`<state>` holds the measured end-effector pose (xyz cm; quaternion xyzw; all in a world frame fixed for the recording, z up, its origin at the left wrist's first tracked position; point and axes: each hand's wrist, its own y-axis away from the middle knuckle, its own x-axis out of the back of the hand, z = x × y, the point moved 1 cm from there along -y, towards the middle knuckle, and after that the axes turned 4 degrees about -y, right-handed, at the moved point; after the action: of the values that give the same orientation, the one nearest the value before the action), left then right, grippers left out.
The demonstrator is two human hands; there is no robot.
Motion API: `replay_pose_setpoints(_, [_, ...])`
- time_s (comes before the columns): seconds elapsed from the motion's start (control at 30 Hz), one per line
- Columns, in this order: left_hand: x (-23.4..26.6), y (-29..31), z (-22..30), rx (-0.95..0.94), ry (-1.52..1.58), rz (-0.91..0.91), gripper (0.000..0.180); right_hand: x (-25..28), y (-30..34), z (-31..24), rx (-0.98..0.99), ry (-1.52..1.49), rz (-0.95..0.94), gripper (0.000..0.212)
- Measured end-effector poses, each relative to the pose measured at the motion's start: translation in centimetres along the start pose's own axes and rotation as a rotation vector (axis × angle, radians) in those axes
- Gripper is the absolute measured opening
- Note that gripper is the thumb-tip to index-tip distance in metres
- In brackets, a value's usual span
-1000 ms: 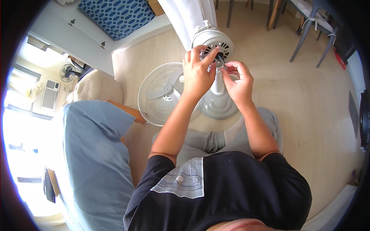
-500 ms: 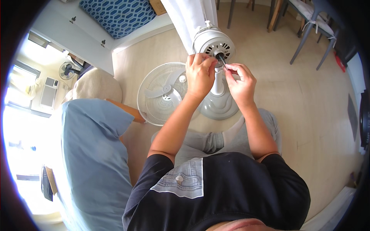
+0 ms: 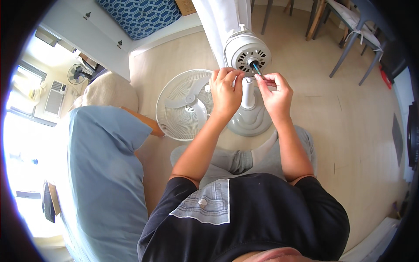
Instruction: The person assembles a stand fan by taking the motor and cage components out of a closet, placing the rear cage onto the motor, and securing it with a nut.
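A white stand fan's motor housing [image 3: 262, 50], its grille off, faces me with its dark shaft [image 3: 256, 67] sticking out toward me. My right hand [image 3: 278, 95] pinches at the shaft's front end with thumb and forefinger. Just left of the shaft, my left hand [image 3: 227, 94] has its fingertips drawn together by the housing's lower edge; whatever is in them is hidden. Below the housing stands the pale grey fan base [image 3: 251, 124] with its short white post [image 3: 248, 94]. On the floor to the left lies the round white fan grille [image 3: 168, 120] with the fan blades [image 3: 178, 103] in it.
A light blue cloth-covered piece [image 3: 104, 174] stands close on my left, beside a beige beanbag-like seat [image 3: 111, 94]. A white curtain [image 3: 218, 26] hangs behind the fan. Grey-legged chairs [image 3: 345, 54] stand at the far right. My crossed legs [image 3: 227, 161] lie beneath my arms.
The motor housing sits slightly further right and lower in view. Both hands stay near the shaft; the left has moved slightly away from it, and more of the post shows between them.
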<state>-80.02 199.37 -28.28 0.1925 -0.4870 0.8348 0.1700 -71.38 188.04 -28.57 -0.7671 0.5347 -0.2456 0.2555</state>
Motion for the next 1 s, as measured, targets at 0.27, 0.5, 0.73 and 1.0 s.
replay_pose_setpoints(0.27, [0.6,0.1,0.5,0.112,0.119,0.005,0.001,0.4,-0.2,-1.0,0.108,-0.011,-0.024,0.014])
replay_pose_setpoints(0.5, [1.5,0.3,0.5,0.226,0.118,0.01,0.007,0.2,-0.1,-1.0,0.074,-0.026,-0.01,0.011])
replay_pose_setpoints(0.73, [3.7,0.0,0.8,0.381,0.284,0.029,0.008,0.1,-0.1,-0.5,0.026,0.004,0.004,0.014])
replay_pose_setpoints(1.0, [7.1,-0.1,0.9,0.521,0.565,0.062,0.013,-0.1,-0.5,-1.6,0.106,0.024,0.04,0.015])
